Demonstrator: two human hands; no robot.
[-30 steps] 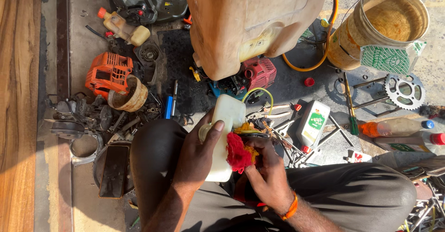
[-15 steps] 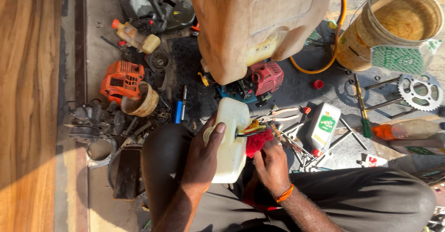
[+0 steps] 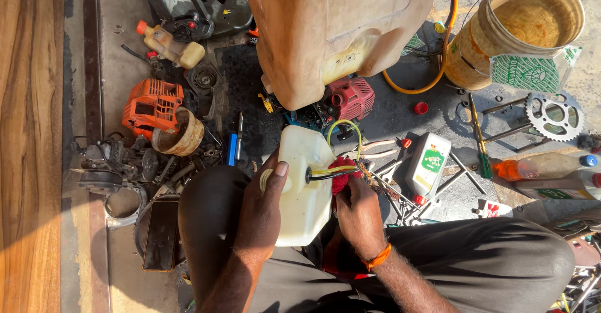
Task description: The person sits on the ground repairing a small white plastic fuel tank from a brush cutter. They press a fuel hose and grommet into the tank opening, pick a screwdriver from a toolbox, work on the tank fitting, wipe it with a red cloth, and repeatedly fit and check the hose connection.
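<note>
Holding a white plastic fuel tank [image 3: 303, 191] over the lap, above the knees, with yellow hoses [image 3: 332, 172] running out of a black grommet in its side. Left hand [image 3: 263, 206] wrapped closed around the tank's near edge, thumb beside the filler neck. Right hand [image 3: 358, 216] curled shut on a red rag [image 3: 343, 174], pressed against the hoses. Best done, judging by this: steady tank, gentle pull along the hoses, no kinking at the grommet. Farther out: small oil bottle [image 3: 429, 163], red engine cover [image 3: 350, 97], big tan jerrycan [image 3: 338, 31], orange housing [image 3: 150, 103], sprocket [image 3: 554, 116], bucket [image 3: 476, 50].
</note>
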